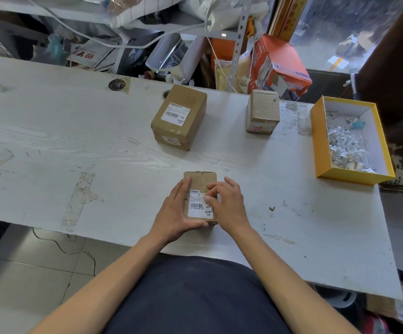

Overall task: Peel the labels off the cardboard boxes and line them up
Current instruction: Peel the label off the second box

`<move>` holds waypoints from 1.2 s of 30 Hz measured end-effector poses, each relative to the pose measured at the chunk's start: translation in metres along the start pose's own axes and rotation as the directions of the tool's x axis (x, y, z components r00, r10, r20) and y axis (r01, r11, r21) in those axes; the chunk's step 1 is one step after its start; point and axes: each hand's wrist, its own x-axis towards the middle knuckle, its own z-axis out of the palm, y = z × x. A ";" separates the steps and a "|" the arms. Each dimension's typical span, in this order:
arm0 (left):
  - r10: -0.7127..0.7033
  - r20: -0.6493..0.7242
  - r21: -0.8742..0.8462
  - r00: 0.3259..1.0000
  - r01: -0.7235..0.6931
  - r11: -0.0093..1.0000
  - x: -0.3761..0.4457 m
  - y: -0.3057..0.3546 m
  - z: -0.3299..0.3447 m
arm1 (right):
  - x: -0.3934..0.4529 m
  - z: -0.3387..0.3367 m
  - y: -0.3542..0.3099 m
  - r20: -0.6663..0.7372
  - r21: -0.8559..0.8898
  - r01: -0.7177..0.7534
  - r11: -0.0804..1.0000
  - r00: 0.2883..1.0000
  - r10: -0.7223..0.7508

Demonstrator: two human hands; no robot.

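A dark lap (195, 297) sits lowest in the head view, both forearms reaching out over it to the small box (200, 189) at the table's (51, 141) near edge. The left hand (176, 213) grips that box, fingers flat along its left side and thumb curled under the near end. The right hand (227, 203) curls over its right side, fingertips (209, 197) pinching or scratching at the label's (199, 204) right edge, where the paper looks scuffed.

Risk, as I judge it: the label may tear into scraps instead of lifting whole, since only a nicked edge is being worked; the light box could also slide if the left hand loosens.

Beyond the small box stands a bigger box (180, 116), labels on. Right of that is a bare box (263, 112), then a yellow tray (318, 141) of peeled scraps
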 end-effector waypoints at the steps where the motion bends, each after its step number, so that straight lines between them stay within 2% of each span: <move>1: 0.001 0.000 0.000 1.000 -0.001 1.000 0.000 0.000 0.000 | 0.000 0.000 0.000 0.000 -0.001 0.003 1.000 1.000 -0.003; 36: 0.008 -0.003 -0.019 1.000 -0.008 1.000 -0.002 0.002 -0.001 | 0.000 0.001 0.001 0.010 0.016 -0.023 1.000 1.000 0.023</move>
